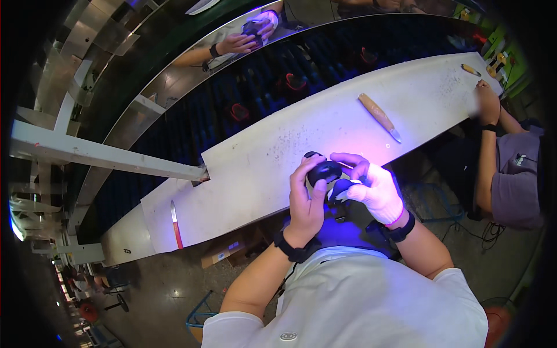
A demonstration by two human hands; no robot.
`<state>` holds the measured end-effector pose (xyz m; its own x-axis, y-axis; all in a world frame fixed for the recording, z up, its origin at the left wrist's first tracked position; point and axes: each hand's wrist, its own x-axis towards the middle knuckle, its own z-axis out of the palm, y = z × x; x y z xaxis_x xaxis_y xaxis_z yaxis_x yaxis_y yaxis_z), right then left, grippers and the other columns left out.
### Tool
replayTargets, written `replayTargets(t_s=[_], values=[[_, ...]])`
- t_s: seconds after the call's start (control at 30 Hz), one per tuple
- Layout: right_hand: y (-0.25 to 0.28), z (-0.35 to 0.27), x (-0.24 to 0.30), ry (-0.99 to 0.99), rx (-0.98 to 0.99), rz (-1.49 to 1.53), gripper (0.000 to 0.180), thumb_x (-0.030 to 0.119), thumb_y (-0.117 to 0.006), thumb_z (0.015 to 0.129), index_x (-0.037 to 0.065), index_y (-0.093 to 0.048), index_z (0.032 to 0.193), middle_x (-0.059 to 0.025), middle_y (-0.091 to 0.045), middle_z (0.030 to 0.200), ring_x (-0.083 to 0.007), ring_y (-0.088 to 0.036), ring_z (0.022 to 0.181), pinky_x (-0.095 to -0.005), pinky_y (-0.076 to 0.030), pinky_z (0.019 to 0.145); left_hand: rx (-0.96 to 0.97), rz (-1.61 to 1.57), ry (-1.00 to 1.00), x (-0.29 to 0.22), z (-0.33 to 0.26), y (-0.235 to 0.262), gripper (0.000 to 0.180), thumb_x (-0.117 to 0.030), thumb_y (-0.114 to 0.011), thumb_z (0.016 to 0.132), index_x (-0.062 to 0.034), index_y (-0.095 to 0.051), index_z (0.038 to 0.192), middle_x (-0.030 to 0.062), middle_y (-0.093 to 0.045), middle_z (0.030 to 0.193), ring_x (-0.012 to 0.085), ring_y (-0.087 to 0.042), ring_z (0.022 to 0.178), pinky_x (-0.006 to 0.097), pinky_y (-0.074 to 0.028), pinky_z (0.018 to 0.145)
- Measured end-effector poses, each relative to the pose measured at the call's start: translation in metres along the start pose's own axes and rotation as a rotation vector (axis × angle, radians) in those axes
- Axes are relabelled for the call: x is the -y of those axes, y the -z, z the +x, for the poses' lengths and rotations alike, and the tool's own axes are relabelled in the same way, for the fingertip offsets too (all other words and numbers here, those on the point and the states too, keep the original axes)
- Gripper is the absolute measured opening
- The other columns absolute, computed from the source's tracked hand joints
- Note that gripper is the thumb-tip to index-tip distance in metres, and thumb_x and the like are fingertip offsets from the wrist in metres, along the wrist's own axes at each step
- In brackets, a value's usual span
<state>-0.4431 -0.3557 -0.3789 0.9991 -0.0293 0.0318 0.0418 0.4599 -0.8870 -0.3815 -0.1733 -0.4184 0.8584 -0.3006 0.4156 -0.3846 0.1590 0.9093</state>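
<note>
Conveyor belt point(272, 87): dark, ribbed, running along the far side of the worktop; several dark rounded items with red marks ride on it.

Worktop point(261, 168): long white board, scuffed, curving across the view.

Co-worker's arm point(490, 145): at the right end of the worktop, hand resting on its edge.

Cardboard box point(226, 252): brown, on the floor under the worktop, with a small pale label on its upper face.

Wooden-handled knife point(378, 116): on the worktop well beyond the hands, blade toward the near edge.

Red-handled knife point(176, 223): on the worktop well to the left, lying roughly across the board.

Left hand point(306, 200): bare, grip closed about the black computer mouse point(324, 171), thumb and fingers pinching its sides. The mouse is held just above the worktop's near edge, long axis roughly left to right.

Right hand point(377, 191): in a white glove, grip closed on a small violet-glowing lamp point(342, 188), just right of and below the mouse, nearly touching it; the light falls toward the mouse's underside.
</note>
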Motion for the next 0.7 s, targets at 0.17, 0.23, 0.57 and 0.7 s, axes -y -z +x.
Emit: replayTargets(t_s=[0.17, 0.23, 0.57, 0.7], values=[[-0.007, 0.007, -0.016, 0.065, 0.007, -0.012, 0.028, 0.014, -0.084, 0.092, 0.003, -0.06, 0.099, -0.026, -0.057, 0.152, -0.0306, -0.059, 0.135, -0.0416, -0.053, 0.108, 0.128, 0.131, 0.002, -0.025, 0.0, 0.023, 0.02, 0.003, -0.07, 0.1, -0.002, -0.06, 0.117, 0.0216, -0.067, 0.142, 0.0362, -0.063, 0.136, 0.047, -0.046, 0.119], [-0.014, 0.005, -0.018, 0.081, 0.001, 0.012, 0.031, 0.023, -0.085, 0.094, 0.004, -0.061, 0.096, -0.026, -0.056, 0.153, -0.0351, -0.056, 0.142, -0.0466, -0.047, 0.116, 0.121, 0.103, 0.093, -0.031, -0.004, 0.027, 0.013, 0.0, -0.069, 0.101, -0.0015, -0.063, 0.112, 0.0248, -0.067, 0.144, 0.0379, -0.061, 0.141, 0.047, -0.044, 0.121], [-0.029, -0.004, -0.038, 0.253, -0.066, -0.025, 0.029, 0.006, -0.083, 0.092, 0.003, -0.054, 0.098, -0.0283, -0.063, 0.144, -0.0382, -0.06, 0.138, -0.0493, -0.048, 0.115, -0.009, -0.039, 0.108, -0.033, -0.04, 0.006, 0.028, -0.009, -0.07, 0.105, -0.0017, -0.049, 0.121, 0.035, -0.055, 0.154, 0.0456, -0.043, 0.155, 0.053, -0.03, 0.128], [-0.023, -0.008, -0.047, 0.345, -0.03, -0.148, 0.03, 0.005, -0.084, 0.092, 0.003, -0.054, 0.097, -0.0276, -0.064, 0.143, -0.0395, -0.06, 0.138, -0.0518, -0.049, 0.115, -0.067, -0.107, 0.097, -0.028, -0.049, 0.003, 0.029, -0.006, -0.071, 0.104, -0.0027, -0.046, 0.118, 0.036, -0.056, 0.152, 0.048, -0.042, 0.155, 0.057, -0.028, 0.128]])
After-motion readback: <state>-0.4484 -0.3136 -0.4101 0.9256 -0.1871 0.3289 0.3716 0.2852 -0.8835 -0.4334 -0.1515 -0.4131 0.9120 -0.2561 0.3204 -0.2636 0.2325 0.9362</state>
